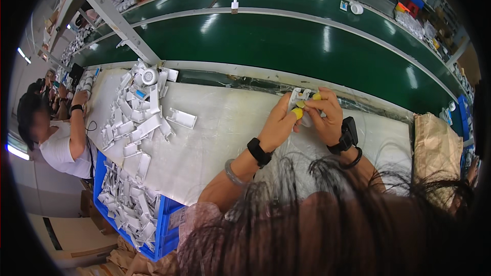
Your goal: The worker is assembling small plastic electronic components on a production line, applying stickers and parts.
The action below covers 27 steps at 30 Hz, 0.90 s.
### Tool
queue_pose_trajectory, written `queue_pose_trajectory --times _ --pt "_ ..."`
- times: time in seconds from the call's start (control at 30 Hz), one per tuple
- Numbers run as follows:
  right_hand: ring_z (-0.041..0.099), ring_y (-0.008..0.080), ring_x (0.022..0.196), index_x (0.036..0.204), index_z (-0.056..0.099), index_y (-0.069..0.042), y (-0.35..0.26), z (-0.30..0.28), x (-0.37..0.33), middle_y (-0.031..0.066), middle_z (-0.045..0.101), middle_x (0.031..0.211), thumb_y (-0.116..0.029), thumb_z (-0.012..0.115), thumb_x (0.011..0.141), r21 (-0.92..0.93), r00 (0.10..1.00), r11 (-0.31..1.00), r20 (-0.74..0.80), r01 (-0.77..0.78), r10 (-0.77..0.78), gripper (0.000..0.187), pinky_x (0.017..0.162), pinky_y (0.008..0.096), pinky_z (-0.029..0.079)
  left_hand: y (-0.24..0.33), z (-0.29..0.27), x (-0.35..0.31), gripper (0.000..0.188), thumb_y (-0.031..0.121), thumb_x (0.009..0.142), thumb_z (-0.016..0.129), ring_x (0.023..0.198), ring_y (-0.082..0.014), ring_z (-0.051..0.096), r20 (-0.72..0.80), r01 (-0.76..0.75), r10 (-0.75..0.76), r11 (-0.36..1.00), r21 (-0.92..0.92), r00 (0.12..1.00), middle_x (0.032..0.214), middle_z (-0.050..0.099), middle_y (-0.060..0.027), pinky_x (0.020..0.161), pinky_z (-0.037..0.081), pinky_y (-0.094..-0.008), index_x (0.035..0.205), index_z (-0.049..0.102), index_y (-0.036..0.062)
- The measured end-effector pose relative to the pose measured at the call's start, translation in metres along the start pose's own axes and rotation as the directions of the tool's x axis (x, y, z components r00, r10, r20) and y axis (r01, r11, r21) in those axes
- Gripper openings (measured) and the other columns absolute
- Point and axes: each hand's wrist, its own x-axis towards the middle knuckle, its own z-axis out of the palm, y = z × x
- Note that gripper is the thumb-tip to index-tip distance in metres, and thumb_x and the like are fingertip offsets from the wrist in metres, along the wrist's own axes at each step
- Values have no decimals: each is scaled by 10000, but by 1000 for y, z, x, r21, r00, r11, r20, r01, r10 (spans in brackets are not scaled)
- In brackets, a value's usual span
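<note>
My left hand (279,122) and my right hand (327,116) meet above the far edge of the pale worktable (215,117). Between them is a small white plastic part (295,95), gripped by the fingers of both hands. Yellow coverings (298,113) show on some fingertips, and they hide much of the part. Dark bands sit on both wrists, the right one with a black box-like device (349,132). To the left lies a heap of white plastic housings (146,128), with one housing (181,118) a little apart and a round slotted white piece (149,76) on top.
A blue bin (162,230) full of similar white housings stands at the table's left front. Beyond the table runs a green conveyor belt (266,41); a white USB cable (235,6) hangs over it. A brown paper sack (434,140) is at right. Another person (66,138) works at far left.
</note>
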Motion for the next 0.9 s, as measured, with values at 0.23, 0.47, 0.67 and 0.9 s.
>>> queue_pose_trajectory --times 0.23,0.47,0.67,0.9 --pt "563 278 916 907 677 -90 -2 0 1 79 600 878 3 709 758 16 1000 1000 -12 -26 26 179 981 444 388 3 2 -1 392 46 914 401 752 -97 539 11 -27 27 998 54 1000 942 539 -44 620 497 -255 1305 404 18" --pt "579 247 858 899 674 -91 1 0 0 63 603 838 7 709 742 -23 999 999 8 34 -34 188 979 456 392 4 3 -3 406 33 901 381 765 -96 536 5 -8 8 997 81 1000 952 538 -41 653 495 -259 1306 404 21" --pt "580 242 844 894 673 -93 2 2 1 60 597 830 8 709 737 -13 999 999 0 49 -49 190 972 452 399 3 1 -3 399 33 900 380 775 -93 535 -3 -4 5 994 106 1000 954 538 -36 669 495 -257 1298 411 25" --pt "574 261 853 894 667 -86 3 1 1 73 597 835 3 711 735 -26 999 999 -3 43 -43 187 953 438 409 1 4 -1 359 47 892 398 689 -83 525 -29 -10 12 998 63 999 889 538 -36 596 476 -240 1249 438 20"
